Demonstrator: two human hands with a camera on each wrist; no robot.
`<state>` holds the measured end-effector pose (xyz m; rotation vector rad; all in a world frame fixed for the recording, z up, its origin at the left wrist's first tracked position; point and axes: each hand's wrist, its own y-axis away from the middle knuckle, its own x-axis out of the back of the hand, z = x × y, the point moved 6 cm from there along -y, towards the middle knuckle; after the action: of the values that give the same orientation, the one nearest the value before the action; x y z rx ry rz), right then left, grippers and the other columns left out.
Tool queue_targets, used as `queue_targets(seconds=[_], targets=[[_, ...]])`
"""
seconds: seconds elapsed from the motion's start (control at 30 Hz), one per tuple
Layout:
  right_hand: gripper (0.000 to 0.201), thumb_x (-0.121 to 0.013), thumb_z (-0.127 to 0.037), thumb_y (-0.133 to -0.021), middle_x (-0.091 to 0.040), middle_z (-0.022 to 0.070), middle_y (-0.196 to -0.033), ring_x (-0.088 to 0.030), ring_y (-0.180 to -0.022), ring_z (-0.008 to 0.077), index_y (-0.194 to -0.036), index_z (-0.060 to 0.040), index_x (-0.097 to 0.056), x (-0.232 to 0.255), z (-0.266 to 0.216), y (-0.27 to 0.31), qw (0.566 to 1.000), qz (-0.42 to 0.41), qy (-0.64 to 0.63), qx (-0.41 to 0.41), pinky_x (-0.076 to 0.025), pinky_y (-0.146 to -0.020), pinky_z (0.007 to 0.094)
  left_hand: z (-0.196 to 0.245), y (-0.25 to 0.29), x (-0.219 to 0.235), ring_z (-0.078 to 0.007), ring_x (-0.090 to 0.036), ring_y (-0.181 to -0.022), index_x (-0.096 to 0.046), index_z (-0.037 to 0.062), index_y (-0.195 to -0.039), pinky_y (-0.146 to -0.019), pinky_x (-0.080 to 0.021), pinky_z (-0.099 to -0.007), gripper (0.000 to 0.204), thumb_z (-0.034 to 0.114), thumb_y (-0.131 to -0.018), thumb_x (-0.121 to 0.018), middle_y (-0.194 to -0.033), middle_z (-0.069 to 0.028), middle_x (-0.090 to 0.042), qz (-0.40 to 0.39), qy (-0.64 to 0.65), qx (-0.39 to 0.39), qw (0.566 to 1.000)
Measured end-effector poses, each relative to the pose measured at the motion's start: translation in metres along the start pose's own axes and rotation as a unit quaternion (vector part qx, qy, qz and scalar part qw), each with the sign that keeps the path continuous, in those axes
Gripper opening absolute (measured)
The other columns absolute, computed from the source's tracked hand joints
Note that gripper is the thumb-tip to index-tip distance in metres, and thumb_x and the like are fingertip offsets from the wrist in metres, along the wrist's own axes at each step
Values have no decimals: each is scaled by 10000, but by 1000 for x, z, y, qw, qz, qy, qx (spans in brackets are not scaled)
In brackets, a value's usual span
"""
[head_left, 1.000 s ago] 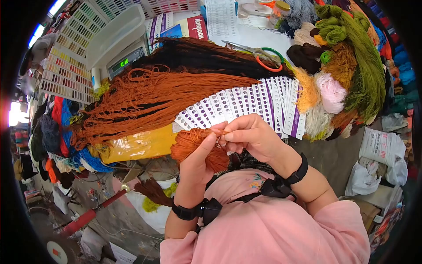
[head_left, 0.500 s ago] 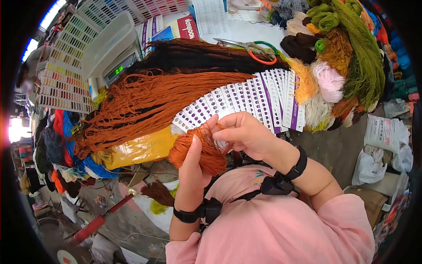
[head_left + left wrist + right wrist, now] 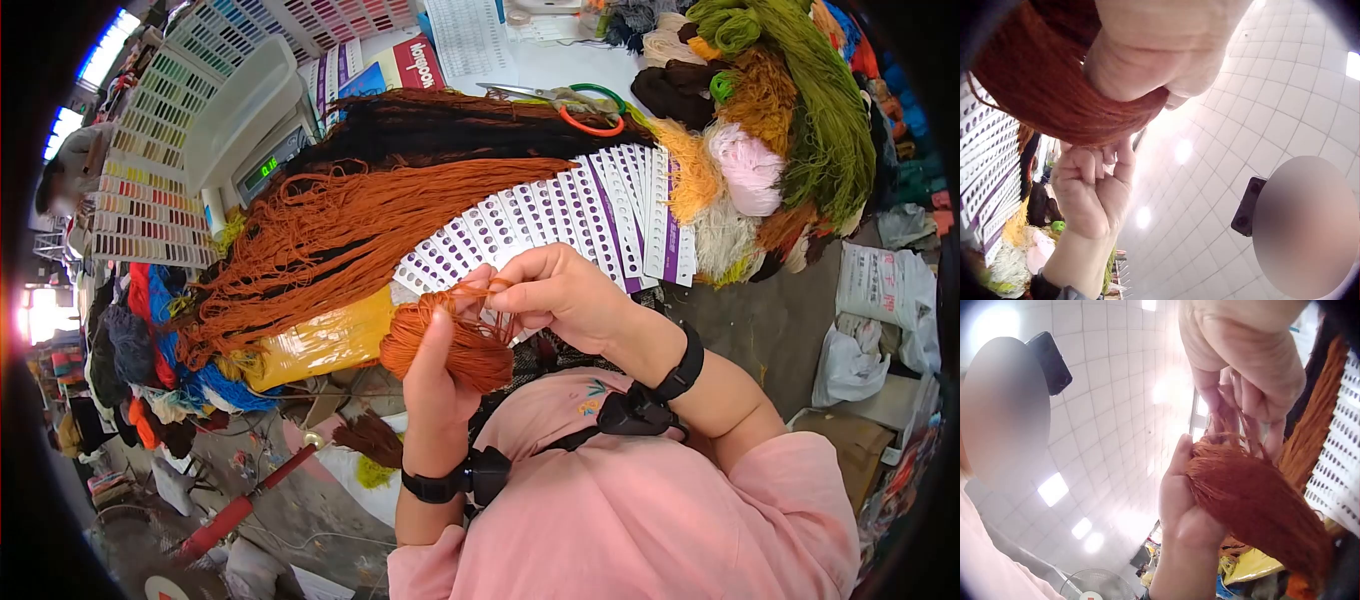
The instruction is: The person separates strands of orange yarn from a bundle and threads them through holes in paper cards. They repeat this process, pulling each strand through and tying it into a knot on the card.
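Yarn everywhere, no real containers: loose skeins heaped on table [image 3: 560, 70]. Left hand [image 3: 440, 375] upright, thumb up, fingers wrapped round rust-orange yarn bundle [image 3: 450, 335], held mid-air at frame centre, just over the table's near edge. Right hand [image 3: 560, 295] at 2 o'clock of bundle, fingertips [image 3: 500, 290] pinched together on a few strands pulled from its top. Fan of punched sample cards [image 3: 560, 225] right behind hands at 12 o'clock. Long orange skein [image 3: 340, 235] at 10 o'clock, dark brown skein [image 3: 450, 125] beyond. Scissors [image 3: 570, 100] at 12, scale [image 3: 265, 165] at 10, green-and-cream yarn pile [image 3: 780, 130] at 2. Colour charts [image 3: 160, 150] far left.
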<state>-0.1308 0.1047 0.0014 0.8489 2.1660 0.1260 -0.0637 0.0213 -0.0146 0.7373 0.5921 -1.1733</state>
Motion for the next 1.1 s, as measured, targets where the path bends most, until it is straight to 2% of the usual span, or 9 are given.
queue_targets(seconds=[0.07, 0.17, 0.27, 0.33, 0.43, 0.57, 0.67, 0.87, 1.1], targets=[[57, -553, -22, -717, -587, 54, -741, -489, -549, 66, -749, 3, -594, 1, 0, 0, 1000, -9, 4, 12, -384, -490, 183, -3, 0, 6, -218, -434, -1059, -433, -37, -1115, -881, -372, -358, 312, 96, -833, -429, -1165, -162, -431, 18, -41, -6, 999], [73, -548, -16, -719, -584, 50, -721, -479, -530, 60, -774, 4, -591, 7, 4, -4, 999, -34, -23, 20, -368, -469, 179, -4, 1, 7, -214, -436, -1041, -489, -37, -1024, -820, -399, -377, 298, 192, -859, -394, -1122, -148, -452, 73, -118, -1, 990], [85, -549, -16, -716, -576, 39, -698, -461, -505, 52, -790, 4, -587, 13, 5, -3, 994, -48, -97, -16, -336, -435, 163, -6, 0, 12, -215, -439, -1044, -525, -26, -951, -839, -393, -389, 291, 214, -865, -384, -1089, -148, -476, 80, -40, 15, 996], [92, -558, -26, -710, -567, 29, -686, -441, -487, 47, -793, 3, -585, 15, 10, -1, 991, -53, -111, -52, -312, -417, 152, -2, -1, 0, -221, -439, -1047, -515, -22, -972, -838, -401, -374, 256, 167, -865, -379, -1109, -157, -464, 14, 30, 16, 999], [104, -578, -53, -695, -554, 14, -672, -420, -480, 33, -785, -2, -579, 9, 7, 0, 996, 0, 92, -9, -283, -407, 140, -1, -2, -4, -249, -406, -1083, -492, -32, -1027, -889, -356, -386, 374, 256, -887, -300, -1168, -171, -418, -41, 63, 9, 997], [81, -573, -26, -660, -485, -14, -550, -407, -496, 36, -591, 6, -545, 7, 9, -7, 964, -45, 255, 65, -301, -435, 180, 1, -3, -8, -266, -391, -1101, -465, -54, -1067, -936, -301, -385, 457, 313, -888, -262, -1200, -173, -391, -63, 40, 9, 997], [133, -569, -9, -647, -455, -16, -522, -399, -499, 41, -527, 13, -517, 5, 9, -4, 967, -27, 252, 21, -318, -461, 197, 1, -2, -8, -270, -388, -1104, -459, -61, -1075, -940, -295, -383, 471, 321, -888, -257, -1210, -175, -383, -61, 40, 14, 997], [42, -575, 2, -666, -539, 0, -629, -451, -568, 35, -626, 14, -570, -5, 0, 3, 976, -33, 215, 1, -352, -534, 167, 0, -2, -7, -260, -393, -1100, -451, -61, -1084, -936, -301, -378, 475, 325, -889, -255, -1218, -173, -376, -49, 10, 18, 999], [50, -558, -34, -701, -565, 18, -697, -497, -585, 56, -702, 2, -594, 0, 4, 0, 988, -16, 147, -37, -370, -495, 177, 0, 2, -9, -256, -413, -1077, -456, -51, -1078, -906, -334, -419, 487, 338, -891, -229, -1215, -170, -377, -10, 35, 42, 998]])
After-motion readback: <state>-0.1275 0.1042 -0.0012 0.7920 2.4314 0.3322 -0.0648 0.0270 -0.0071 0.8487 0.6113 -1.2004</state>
